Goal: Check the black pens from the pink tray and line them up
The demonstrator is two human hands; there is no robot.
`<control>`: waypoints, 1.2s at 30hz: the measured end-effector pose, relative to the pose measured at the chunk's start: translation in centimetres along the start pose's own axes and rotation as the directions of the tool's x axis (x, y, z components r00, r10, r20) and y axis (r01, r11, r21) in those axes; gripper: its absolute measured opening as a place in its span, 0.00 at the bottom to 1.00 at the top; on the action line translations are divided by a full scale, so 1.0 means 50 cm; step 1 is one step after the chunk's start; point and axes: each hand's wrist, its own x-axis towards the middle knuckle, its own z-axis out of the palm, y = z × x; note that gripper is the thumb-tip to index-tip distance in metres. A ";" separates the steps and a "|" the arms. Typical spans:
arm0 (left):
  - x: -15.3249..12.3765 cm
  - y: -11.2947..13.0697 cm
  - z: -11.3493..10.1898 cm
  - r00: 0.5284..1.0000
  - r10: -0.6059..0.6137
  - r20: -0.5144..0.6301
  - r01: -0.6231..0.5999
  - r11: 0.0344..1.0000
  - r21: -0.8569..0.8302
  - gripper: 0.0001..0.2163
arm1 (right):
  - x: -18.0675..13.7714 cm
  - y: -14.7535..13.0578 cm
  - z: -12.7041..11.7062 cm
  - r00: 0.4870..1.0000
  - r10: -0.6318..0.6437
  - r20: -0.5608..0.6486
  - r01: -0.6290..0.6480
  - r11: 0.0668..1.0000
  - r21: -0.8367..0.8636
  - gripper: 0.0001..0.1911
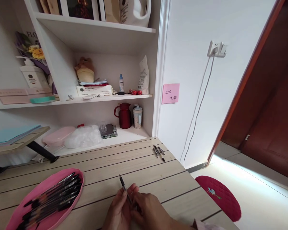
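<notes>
A pen (pixel 122 183) with a black grip and a bare pointed tip slants up and away from me over the table. My left hand (pixel 118 207) is closed round its barrel, thumb on top. My right hand (pixel 150 207) has its fingers curled at the pen's rear end, touching the left hand; what lies inside those fingers is mostly hidden. Left of my hands, a pink oval tray (pixel 79 188) holds several black-capped pens (pixel 55 198). Toward the back right of the table lie several small dark pen parts (pixel 159 152), some looking like caps.
The wooden table (pixel 182 191) meets a white shelf unit at the back, with a red jug (pixel 125 116) and a tumbler (pixel 137 117) in it. A small raised stand (pixel 21 139) is at left. Beyond the right edge shows a red seat (pixel 220 198).
</notes>
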 end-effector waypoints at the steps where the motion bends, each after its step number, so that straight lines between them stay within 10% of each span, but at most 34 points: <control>1: 0.001 0.001 -0.001 1.000 0.011 -0.002 -0.011 1.000 -0.002 0.06 | 0.000 -0.002 0.009 0.999 0.012 -0.030 -0.012 1.000 0.005 0.06; 7: 0.005 0.005 0.000 0.997 0.069 0.024 -0.069 0.998 0.002 0.12 | 0.034 0.026 0.014 0.987 0.053 -0.150 -0.046 0.998 0.049 0.06; 18: 0.011 0.005 -0.007 0.998 0.060 -0.034 -0.053 0.979 0.194 0.17 | 0.153 0.231 -0.091 0.863 0.382 -0.332 -0.472 0.843 -0.259 0.12; 36: 0.026 0.005 -0.023 0.999 0.027 -0.022 -0.021 0.976 0.216 0.15 | 0.162 0.239 -0.103 0.863 0.383 -0.331 -0.485 0.811 -0.326 0.14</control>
